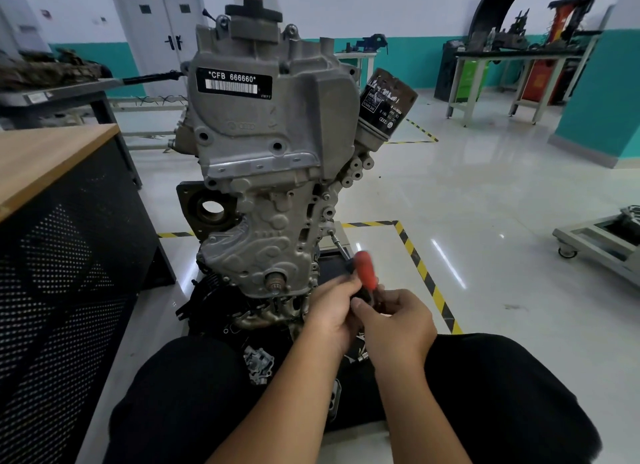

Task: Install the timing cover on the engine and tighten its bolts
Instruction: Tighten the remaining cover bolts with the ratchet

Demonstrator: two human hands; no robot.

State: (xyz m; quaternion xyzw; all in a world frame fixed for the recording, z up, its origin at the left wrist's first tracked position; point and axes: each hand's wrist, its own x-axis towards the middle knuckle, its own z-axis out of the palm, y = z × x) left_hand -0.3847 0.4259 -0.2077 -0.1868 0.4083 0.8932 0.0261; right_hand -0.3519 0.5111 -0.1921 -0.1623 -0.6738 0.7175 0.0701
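The engine (270,117) stands upright on its stand before me, with the silver timing cover (263,242) seated on its front face. A red and black driver handle (365,271) angles up and left; its thin metal shaft (337,242) reaches a bolt on the cover's right edge. My left hand (332,311) grips the handle's lower black part from the left. My right hand (398,321) curls round the handle's end from the right. The crank stub (275,279) pokes out low on the cover.
A black oil filter (388,100) juts from the engine's upper right. A wooden-topped bench with black perforated sides (62,221) stands close on the left. Loose metal parts (258,361) lie on the floor between my knees. Yellow-black floor tape (426,273) runs to the right.
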